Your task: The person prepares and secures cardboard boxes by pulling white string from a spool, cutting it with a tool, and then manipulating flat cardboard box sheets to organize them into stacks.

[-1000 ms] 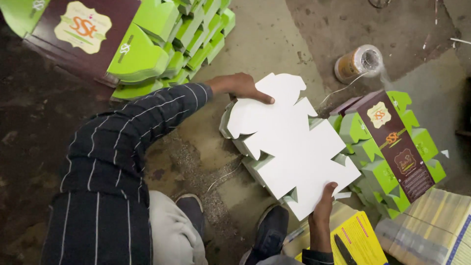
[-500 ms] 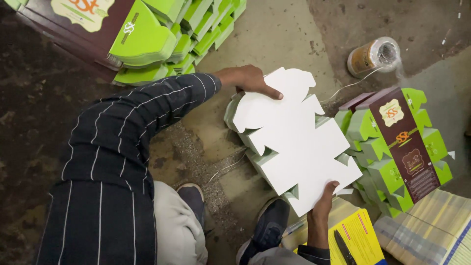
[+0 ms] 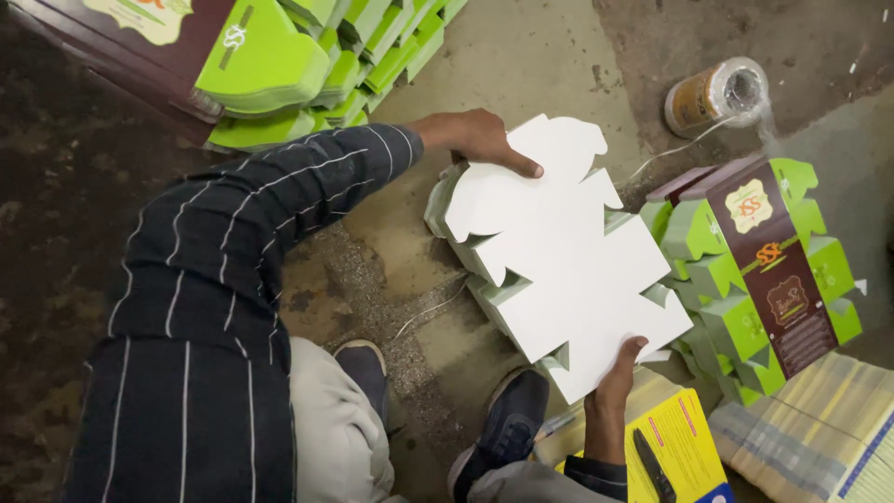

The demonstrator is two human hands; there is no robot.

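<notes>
A thick stack of die-cut cardboard box blanks (image 3: 568,261), white side up with green edges, stands on the concrete floor between my hands. My left hand (image 3: 477,138), in a dark striped sleeve, grips the stack's far top corner with fingers over its white face. My right hand (image 3: 616,382) holds the near bottom edge, thumb on top.
More flat blanks, green and maroon, are piled at the upper left (image 3: 279,65) and at the right (image 3: 764,270). A roll of string (image 3: 717,93) lies on the floor beyond. A yellow packet (image 3: 684,447) with a black cutter (image 3: 652,466) lies by my shoes (image 3: 507,424).
The view has shifted slightly; both hands keep their grip on the stack, which stays in about the same place on the floor.
</notes>
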